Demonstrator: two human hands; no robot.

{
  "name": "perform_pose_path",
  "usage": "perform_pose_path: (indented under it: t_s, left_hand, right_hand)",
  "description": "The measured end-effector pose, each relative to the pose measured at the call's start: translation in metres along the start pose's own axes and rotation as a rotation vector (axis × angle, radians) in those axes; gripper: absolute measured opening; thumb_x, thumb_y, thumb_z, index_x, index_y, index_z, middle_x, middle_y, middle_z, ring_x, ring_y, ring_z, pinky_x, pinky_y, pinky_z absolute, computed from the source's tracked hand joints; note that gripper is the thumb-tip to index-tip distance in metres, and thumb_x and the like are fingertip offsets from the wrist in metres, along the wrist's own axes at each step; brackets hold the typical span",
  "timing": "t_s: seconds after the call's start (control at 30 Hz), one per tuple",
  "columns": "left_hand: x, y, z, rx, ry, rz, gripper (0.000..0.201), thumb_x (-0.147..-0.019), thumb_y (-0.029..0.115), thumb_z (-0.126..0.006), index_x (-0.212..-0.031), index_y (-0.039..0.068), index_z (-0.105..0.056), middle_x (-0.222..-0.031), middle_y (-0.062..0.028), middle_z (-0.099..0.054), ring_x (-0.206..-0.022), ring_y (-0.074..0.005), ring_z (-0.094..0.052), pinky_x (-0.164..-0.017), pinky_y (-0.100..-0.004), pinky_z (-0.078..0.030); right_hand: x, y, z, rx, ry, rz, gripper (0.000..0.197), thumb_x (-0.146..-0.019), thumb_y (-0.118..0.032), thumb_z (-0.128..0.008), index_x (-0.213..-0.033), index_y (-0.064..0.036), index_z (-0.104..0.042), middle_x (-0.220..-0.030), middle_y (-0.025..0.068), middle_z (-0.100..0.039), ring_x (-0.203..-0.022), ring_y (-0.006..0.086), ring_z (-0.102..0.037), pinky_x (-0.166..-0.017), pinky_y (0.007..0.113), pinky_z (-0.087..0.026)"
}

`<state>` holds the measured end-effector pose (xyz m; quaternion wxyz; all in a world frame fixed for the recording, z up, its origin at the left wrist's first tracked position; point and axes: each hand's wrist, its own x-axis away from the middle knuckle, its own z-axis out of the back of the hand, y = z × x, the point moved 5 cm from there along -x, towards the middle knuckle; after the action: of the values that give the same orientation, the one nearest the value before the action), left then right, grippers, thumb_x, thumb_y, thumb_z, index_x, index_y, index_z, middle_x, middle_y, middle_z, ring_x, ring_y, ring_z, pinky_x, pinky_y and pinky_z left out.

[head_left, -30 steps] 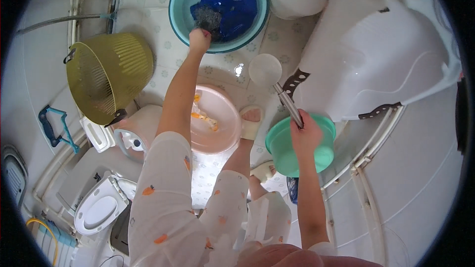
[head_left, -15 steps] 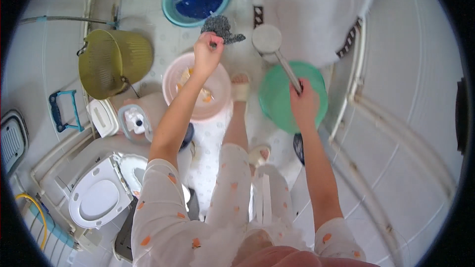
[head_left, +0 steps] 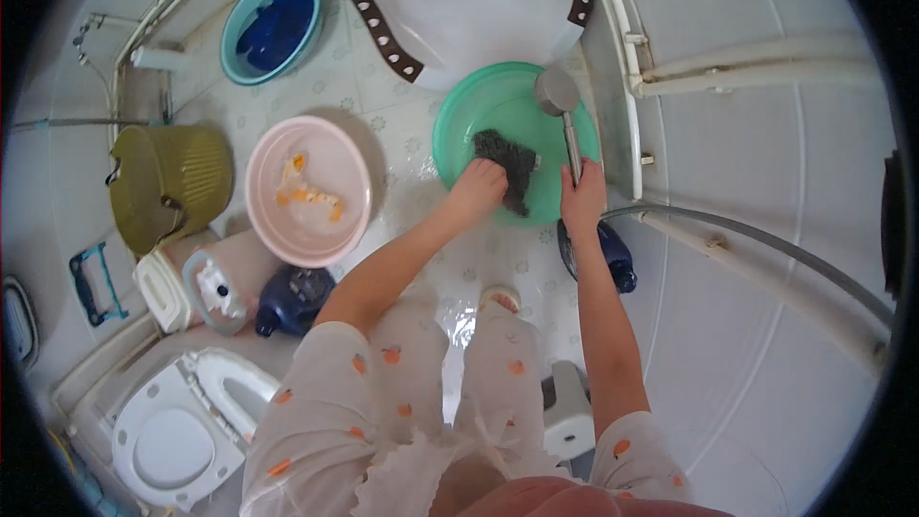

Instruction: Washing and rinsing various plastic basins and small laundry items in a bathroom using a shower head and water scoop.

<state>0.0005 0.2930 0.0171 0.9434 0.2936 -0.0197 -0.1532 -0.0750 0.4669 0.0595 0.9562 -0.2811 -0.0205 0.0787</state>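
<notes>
Since the earlier frame, the dark grey cloth has travelled with our left hand from beside the light-blue basin into the green basin. That is where our head view shows it now, lying loosely spread inside the green basin.

Our left hand reaches over the near-left side of the green basin, fingers curled closed on the cloth's edge, probably so that the rest can hang free. Our right hand, at the green basin's near-right rim, is wrapped tightly around the end of a metal-handled ladle; that grip seems to keep its cup over the basin's far-right side.

Left of the green basin sits the pink basin, orange-and-white cloth inside, perhaps kept within reach. Just right of its near rim lies a dark blue bottle. We can make out no brand, label or writing.
</notes>
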Motion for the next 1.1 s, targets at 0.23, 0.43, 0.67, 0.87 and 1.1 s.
perform_pose_path:
  t_s: [0.23, 0.43, 0.67, 0.87, 1.1]
  left_hand:
    - [-0.008, 0.024, 0.003, -0.222, -0.01, -0.243, 0.043, -0.057, 0.037, -0.073, -0.085, 0.01, -0.055, -0.138, -0.0107, -0.029, -0.13, -0.0355, -0.02, -0.092, -0.0725, -0.014]
    - [-0.053, -0.026, 0.018, -0.373, 0.167, -0.111, 0.043, -0.052, 0.027, -0.074, -0.08, 0.003, -0.051, -0.134, -0.0156, -0.033, -0.126, -0.0381, -0.026, -0.096, -0.059, -0.027]
    - [-0.033, -0.028, 0.038, -0.39, 0.115, -0.08, 0.073, -0.057, 0.022, -0.067, -0.123, 0.006, -0.038, -0.136, -0.0138, -0.033, -0.128, -0.0369, -0.026, -0.103, -0.0509, -0.022]
    - [-0.126, 0.008, 0.008, -0.411, 0.26, -0.293, 0.063, -0.061, 0.023, -0.069, -0.12, 0.013, -0.048, -0.129, -0.0149, -0.04, -0.122, -0.0406, -0.031, -0.1, -0.0507, -0.028]
    - [-0.066, 0.01, -0.002, -0.259, -0.055, -0.475, 0.049, -0.063, 0.017, -0.063, -0.111, 0.008, -0.053, -0.128, -0.0121, -0.043, -0.126, -0.0355, -0.031, -0.102, -0.0468, -0.029]
  right_hand:
    - [0.008, 0.051, -0.048, 0.097, 0.259, 0.1, 0.025, -0.08, -0.021, -0.059, -0.09, -0.0004, -0.05, -0.135, 0.0147, -0.036, -0.124, 0.0421, -0.029, -0.093, 0.06, -0.024]
    - [0.024, 0.052, -0.059, -0.011, 0.329, 0.103, 0.023, -0.08, -0.018, -0.059, -0.087, 0.0006, -0.049, -0.137, 0.0149, -0.034, -0.123, 0.0418, -0.029, -0.093, 0.06, -0.025]
    - [0.018, 0.068, -0.054, -0.439, 0.343, -0.097, 0.025, -0.075, -0.014, -0.065, -0.078, 0.0046, -0.049, -0.135, 0.022, -0.034, -0.114, 0.0363, -0.042, -0.09, 0.037, -0.036]
    - [0.011, 0.072, -0.067, -0.333, 0.488, 0.03, 0.026, -0.07, -0.012, -0.068, -0.081, 0.0056, -0.051, -0.133, 0.0215, -0.035, -0.107, 0.0355, -0.047, -0.086, 0.037, -0.04]
    - [0.015, 0.098, -0.061, -0.443, 0.37, -0.089, 0.022, -0.068, -0.005, -0.067, -0.084, 0.0035, -0.056, -0.128, 0.0224, -0.042, -0.11, 0.0348, -0.047, -0.088, 0.037, -0.039]
